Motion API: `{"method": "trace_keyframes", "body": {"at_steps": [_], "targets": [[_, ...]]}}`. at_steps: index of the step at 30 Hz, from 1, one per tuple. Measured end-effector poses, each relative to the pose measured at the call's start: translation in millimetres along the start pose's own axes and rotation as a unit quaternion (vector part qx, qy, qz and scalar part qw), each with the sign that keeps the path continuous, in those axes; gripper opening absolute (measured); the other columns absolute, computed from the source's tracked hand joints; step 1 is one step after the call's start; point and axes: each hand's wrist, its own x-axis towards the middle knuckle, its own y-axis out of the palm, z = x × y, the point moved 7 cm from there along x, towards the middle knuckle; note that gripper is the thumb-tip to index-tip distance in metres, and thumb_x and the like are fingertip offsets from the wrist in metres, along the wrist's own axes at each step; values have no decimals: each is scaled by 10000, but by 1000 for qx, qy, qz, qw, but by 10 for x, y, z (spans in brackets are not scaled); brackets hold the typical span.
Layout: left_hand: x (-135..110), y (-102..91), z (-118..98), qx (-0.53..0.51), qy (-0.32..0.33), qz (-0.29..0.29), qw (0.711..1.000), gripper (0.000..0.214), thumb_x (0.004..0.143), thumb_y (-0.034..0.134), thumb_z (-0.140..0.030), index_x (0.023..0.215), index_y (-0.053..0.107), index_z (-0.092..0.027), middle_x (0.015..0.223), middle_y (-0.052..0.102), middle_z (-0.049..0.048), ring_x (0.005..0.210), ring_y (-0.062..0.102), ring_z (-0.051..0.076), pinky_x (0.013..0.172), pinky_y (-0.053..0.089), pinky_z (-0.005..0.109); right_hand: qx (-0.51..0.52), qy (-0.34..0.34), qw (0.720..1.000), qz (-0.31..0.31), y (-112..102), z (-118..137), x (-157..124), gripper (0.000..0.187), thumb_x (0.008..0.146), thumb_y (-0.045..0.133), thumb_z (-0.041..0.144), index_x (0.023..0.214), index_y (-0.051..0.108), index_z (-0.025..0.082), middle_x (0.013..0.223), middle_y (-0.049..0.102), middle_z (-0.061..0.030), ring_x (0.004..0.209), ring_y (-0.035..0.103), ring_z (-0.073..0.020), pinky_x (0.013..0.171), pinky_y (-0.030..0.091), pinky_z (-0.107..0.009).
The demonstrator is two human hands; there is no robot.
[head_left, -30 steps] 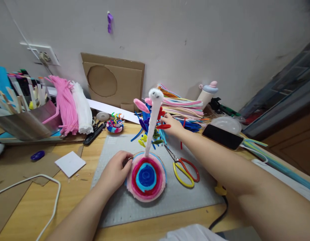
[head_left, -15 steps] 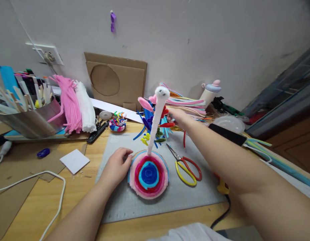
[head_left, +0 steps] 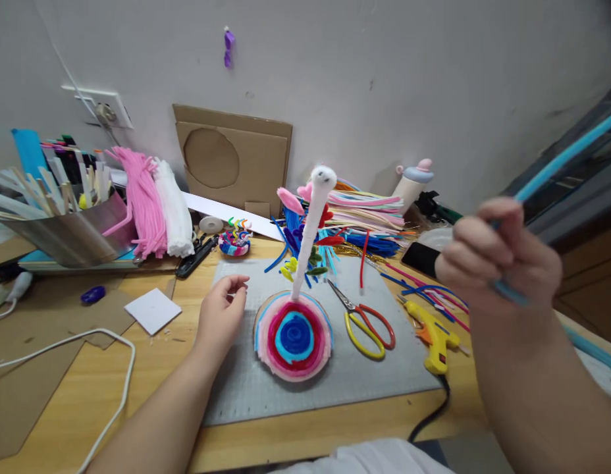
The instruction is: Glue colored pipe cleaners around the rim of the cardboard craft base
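Observation:
Raised at the right, my right hand point(head_left: 503, 257) is closed round a light blue pipe cleaner point(head_left: 565, 158), whose long end reaches up past the picture's edge. My left hand point(head_left: 222, 313) rests with loosely curled fingers on the mat's left side, holding nothing. Just right of it lies a round disc point(head_left: 294, 339) covered in rings of pink, red and blue pipe cleaner. A white fuzzy stem point(head_left: 310, 237) with a rounded top rises at its far edge. Behind the stem, coloured pipe-cleaner petals point(head_left: 315, 257) are partly hidden.
Scissors point(head_left: 367, 322) with red and yellow handles lie on the grey mat point(head_left: 374, 378). Right of them sits a yellow glue gun point(head_left: 436, 339) with a black cord. Pipe-cleaner bundles point(head_left: 369, 204), cardboard point(head_left: 261, 151) and a metal holder of sticks point(head_left: 78, 230) line the back.
My right hand has moved from behind the white stem to the right and nearer, now with a light blue pipe cleaner in it. My left hand has drawn slightly away from the disc.

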Motion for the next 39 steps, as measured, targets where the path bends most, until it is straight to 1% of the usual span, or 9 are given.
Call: {"method": "trace_keyframes", "body": {"at_steps": [5, 8, 10, 18, 23, 26, 29, 34, 39], "targets": [[-11, 32, 15, -26, -1, -3, 1000, 308, 833, 491, -361, 1033, 636, -177, 928, 674, 37, 817, 634, 178, 713, 479, 289, -100, 87, 916, 378, 296, -552, -571, 370, 789, 645, 582, 807, 717, 219, 593, 576, -14, 490, 470, -107, 453, 352, -247], [-5, 69, 32, -22, -6, 8, 1000, 254, 849, 514, -316, 1020, 640, -177, 910, 672, 27, 810, 630, 170, 723, 490, 293, -217, 65, 861, 456, 390, -653, -679, 359, 887, 566, 473, 908, 756, 170, 853, 698, -77, 769, 614, -178, 685, 469, -275], [5, 87, 50, -10, -11, 15, 1000, 221, 874, 540, -299, 1023, 637, -167, 906, 665, 26, 809, 627, 167, 743, 504, 314, -251, 64, 863, 435, 358, -714, -593, 378, 877, 551, 484, 910, 757, 169, 871, 708, -74, 800, 624, -197, 707, 482, -280], [44, 151, 119, 41, -9, 45, 998, 333, 919, 571, -363, 1181, 564, -157, 1171, 602, 81, 991, 618, 201, 835, 539, 411, -369, 92, 917, 117, -298, -1069, 171, 324, 757, 548, 377, 906, 723, 148, 694, 653, -51, 546, 520, -142, 504, 402, -245], [19, 157, 66, 82, 39, 11, 996, 441, 863, 561, -215, 1293, 483, -150, 1172, 570, 113, 957, 609, 204, 868, 520, 406, -371, 54, 914, 154, 360, -1089, 320, 296, 808, 486, 275, 974, 712, 181, 623, 598, 4, 512, 487, -118, 480, 351, -219], [-12, 128, -6, 123, 79, -20, 989, 699, 794, 597, -196, 1436, 324, -167, 1378, 423, 161, 1214, 484, 276, 1046, 390, 469, -374, 29, 900, 223, 939, -1114, 314, 237, 821, 512, 189, 916, 728, 200, 631, 613, 15, 578, 531, -123, 544, 391, -221], [-24, 148, -40, 163, 103, -2, 981, 647, 793, 618, -256, 1407, 418, -235, 1431, 433, 117, 1331, 366, 328, 1107, 270, 527, -377, 18, 879, 291, 1368, -1186, 300, 134, 868, 568, 191, 865, 701, 174, 721, 648, 10, 664, 580, -128, 643, 459, -248], [-17, 252, 13, 185, 100, 92, 973, 257, 862, 528, -316, 1026, 710, -239, 1076, 715, 68, 1077, 607, 277, 1010, 394, 441, -392, 27, 852, 347, 1642, -1390, 297, 214, 934, 580, 338, 966, 645, 136, 947, 667, -30, 815, 643, -158, 748, 540, -340], [-42, 276, -6, 170, 74, 131, 974, 371, 896, 462, -366, 1198, 635, -238, 1215, 674, 60, 1124, 602, 239, 947, 442, 343, -399, 13, 848, 347, 1678, -1461, 242, 216, 939, 574, 320, 1057, 647, 154, 1115, 659, -64, 1001, 634, -202, 899, 507, -423]]}}
